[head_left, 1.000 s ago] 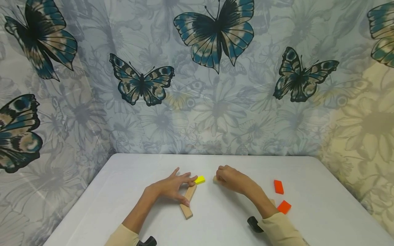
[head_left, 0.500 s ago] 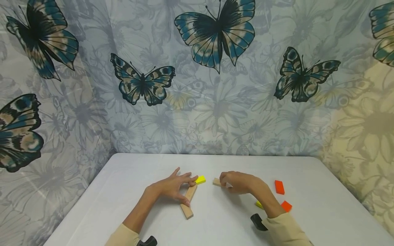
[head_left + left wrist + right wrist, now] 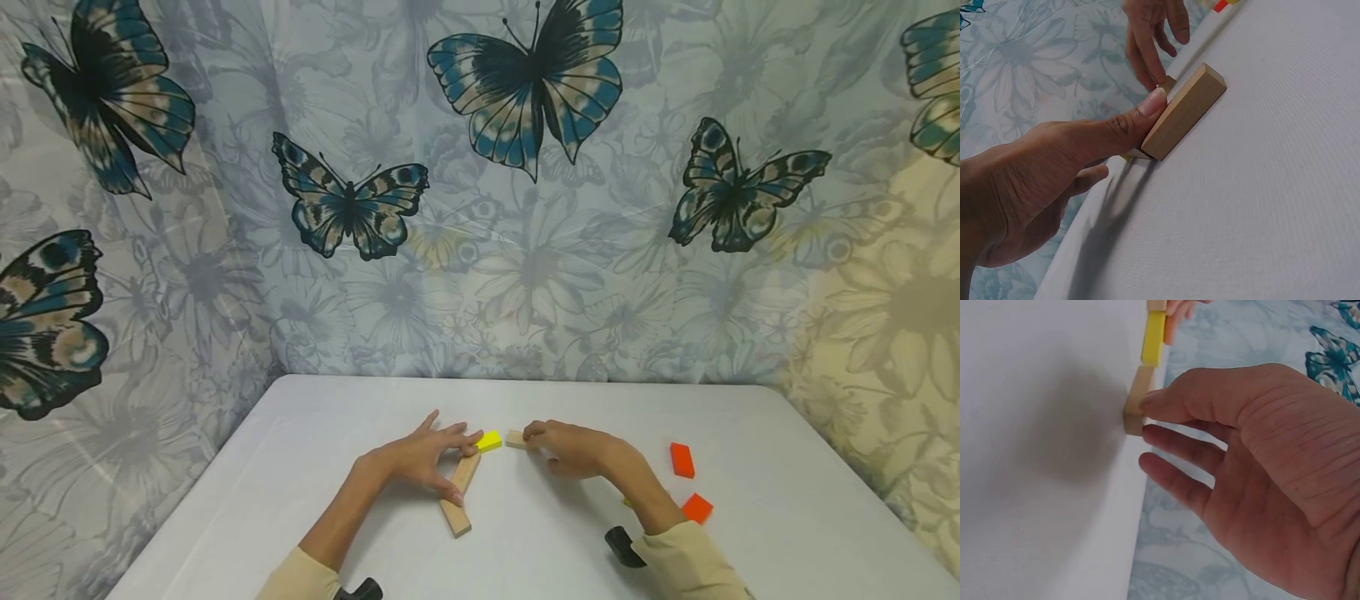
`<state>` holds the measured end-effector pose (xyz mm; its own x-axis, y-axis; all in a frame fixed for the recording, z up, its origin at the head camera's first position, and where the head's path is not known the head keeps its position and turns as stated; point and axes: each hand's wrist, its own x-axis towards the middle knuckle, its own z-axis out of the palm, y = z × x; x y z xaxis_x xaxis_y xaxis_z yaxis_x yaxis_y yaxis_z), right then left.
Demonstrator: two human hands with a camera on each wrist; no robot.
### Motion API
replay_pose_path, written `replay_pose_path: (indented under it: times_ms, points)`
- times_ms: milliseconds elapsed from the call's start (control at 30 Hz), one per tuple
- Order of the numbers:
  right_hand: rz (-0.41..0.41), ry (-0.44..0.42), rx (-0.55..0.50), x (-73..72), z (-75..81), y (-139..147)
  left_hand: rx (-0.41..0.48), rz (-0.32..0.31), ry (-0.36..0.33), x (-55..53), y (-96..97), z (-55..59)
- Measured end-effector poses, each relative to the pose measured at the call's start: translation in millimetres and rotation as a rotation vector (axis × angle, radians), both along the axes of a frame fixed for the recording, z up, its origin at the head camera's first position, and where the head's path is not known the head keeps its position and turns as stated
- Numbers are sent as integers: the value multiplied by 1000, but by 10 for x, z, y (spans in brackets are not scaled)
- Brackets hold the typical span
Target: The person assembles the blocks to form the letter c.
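Observation:
My left hand point(image 3: 423, 454) spreads over a bent row of blocks. Its thumb presses where a plain wooden block point(image 3: 467, 472) meets the nearest wooden block point(image 3: 1185, 112), and its fingertips touch the far end beside a yellow block point(image 3: 490, 441). All of these lie on the white table point(image 3: 360, 400). With thumb and fingers my right hand point(image 3: 573, 448) pinches another wooden block point(image 3: 1137, 400). That block lies just right of the yellow one, end toward end, a narrow gap between them in the head view. The fingers cover its right part.
Two orange-red blocks, one farther point(image 3: 682, 460) and one nearer point(image 3: 697, 507), lie right of my right forearm. A yellow piece point(image 3: 627, 502) is mostly hidden by that forearm. A butterfly-patterned cloth point(image 3: 525, 292) hangs behind the table.
My right hand first draws back a little to the right, then shifts left, bringing its wooden block closer to the yellow block. The left hand stays in place.

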<state>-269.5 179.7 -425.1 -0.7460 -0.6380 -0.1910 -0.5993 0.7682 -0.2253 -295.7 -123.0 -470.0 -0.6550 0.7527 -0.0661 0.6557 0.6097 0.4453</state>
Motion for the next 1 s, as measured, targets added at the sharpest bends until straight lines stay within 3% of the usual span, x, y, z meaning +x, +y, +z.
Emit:
replay_pose_path:
  times_ms: [400, 700, 1000]
  points:
    - [-51, 0, 26, 27, -41, -68, 5, -12, -3, -3, 3, -25]
    - [-47, 12, 25, 42, -25, -52, 10, -16, -6, -6, -7, -53]
    - [-60, -26, 41, 33, -18, -46, -4, -11, 11, -21, -5, -50]
